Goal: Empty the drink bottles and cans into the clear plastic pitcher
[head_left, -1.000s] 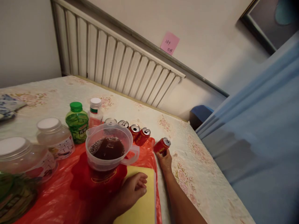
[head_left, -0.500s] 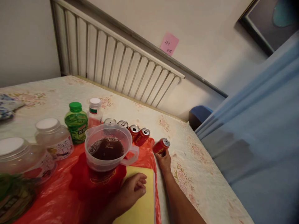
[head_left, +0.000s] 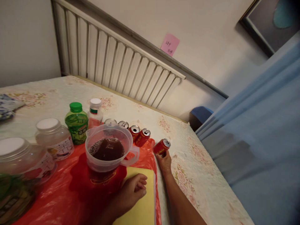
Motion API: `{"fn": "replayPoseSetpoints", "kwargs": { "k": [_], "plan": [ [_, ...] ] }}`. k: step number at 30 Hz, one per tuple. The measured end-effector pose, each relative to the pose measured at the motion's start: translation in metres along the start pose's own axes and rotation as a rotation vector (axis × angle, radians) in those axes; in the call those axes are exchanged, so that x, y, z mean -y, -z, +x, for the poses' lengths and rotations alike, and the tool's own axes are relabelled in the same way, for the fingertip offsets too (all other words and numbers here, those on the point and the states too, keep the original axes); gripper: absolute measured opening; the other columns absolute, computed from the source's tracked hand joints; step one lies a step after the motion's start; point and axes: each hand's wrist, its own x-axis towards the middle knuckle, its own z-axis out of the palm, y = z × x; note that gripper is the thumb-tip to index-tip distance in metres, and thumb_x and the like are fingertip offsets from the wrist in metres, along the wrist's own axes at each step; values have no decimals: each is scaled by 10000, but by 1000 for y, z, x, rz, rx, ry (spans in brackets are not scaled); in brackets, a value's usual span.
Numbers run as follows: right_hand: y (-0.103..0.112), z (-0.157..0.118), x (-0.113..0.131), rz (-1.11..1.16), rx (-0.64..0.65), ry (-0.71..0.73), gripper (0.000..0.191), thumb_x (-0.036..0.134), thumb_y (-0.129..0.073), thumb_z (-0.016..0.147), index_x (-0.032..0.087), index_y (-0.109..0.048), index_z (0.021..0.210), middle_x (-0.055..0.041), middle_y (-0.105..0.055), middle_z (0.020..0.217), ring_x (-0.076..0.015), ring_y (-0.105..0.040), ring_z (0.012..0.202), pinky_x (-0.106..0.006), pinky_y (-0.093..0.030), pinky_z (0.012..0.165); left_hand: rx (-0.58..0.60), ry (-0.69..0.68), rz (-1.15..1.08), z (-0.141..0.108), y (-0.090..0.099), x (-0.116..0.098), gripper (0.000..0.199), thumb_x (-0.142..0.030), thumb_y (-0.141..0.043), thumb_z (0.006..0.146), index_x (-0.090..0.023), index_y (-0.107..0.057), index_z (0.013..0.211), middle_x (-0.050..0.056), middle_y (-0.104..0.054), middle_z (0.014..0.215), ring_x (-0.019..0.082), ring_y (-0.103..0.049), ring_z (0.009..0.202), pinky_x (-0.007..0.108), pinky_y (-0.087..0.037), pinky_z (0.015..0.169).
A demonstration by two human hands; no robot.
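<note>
The right hand [head_left: 165, 162] holds a red can [head_left: 162, 147], fingers closed around its lower part; the can is just off the right edge of a red plastic sheet [head_left: 145, 157], above or on the flowered cloth [head_left: 187, 168] covering the surface. The left hand [head_left: 132, 192] is half open, fingers loosely curled, over a yellow sheet [head_left: 142, 211].

Just beyond the left hand stands a clear plastic jug [head_left: 107, 165], partly filled with dark, bubbly liquid [head_left: 109, 150], its handle pointing right. A dark red scalloped mat [head_left: 79, 178] with gold marks lies under it.

Behind the jug is a row of cans [head_left: 142, 139], the left ones partly hidden by its rim. To the left stand a white-capped bottle [head_left: 95, 114], a green-capped bottle [head_left: 77, 126] and two white-lidded jars [head_left: 56, 143], with a green container [head_left: 16, 198] cut off at the edge.

Farther back are a pale radiator [head_left: 112, 56], a pink note [head_left: 170, 43] and a blue curtain [head_left: 264, 131].
</note>
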Motion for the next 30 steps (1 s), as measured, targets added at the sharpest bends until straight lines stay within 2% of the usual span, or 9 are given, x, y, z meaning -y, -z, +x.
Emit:
{"fn": "replayPoseSetpoints", "kwargs": {
  "k": [14,30],
  "plan": [
    [-1,1,-2,7,-7,-9,436,381,-715,587,156,-619,948,-6,-671,769,-173,-547,642,-286,-452,610,5,1,-12,-1,0,-5,392,-212,-562,724,-148,-571,1111,104,-631,1061,220,-610,973,355,-487,892],
    [1,-1,5,4,-3,-5,402,369,-694,601,150,-620,930,-11,-672,758,-166,-551,632,-272,-450,589,-4,-12,-4,1,0,1,381,-196,-570,720,-158,-582,1099,92,-647,1049,206,-619,942,339,-493,870]
  ]
}}
